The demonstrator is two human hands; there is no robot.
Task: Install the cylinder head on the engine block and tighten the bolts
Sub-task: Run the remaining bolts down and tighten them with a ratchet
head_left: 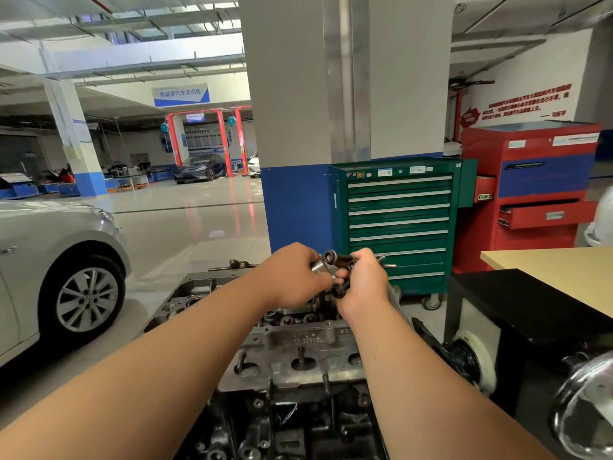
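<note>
My left hand point(292, 277) was curled round a short silvery metal cylinder point(317, 265). My right hand point(363, 282) gripped a bundle of long dark steel bolts point(340, 260) with round heads. Both hands met above the far end of the grey cast-metal cylinder head point(298, 353). It sat on the dark, grimy engine block point(292, 426) near me, its raised cast numbers too blurred to read. To the left stood a silver car point(49, 260) with a VW wheel badge point(89, 298). Far off hung a blue-and-white banner point(180, 93) reading 新能源汽车实训区. To the right stood a green drawered tool cabinet point(398, 220).
</note>
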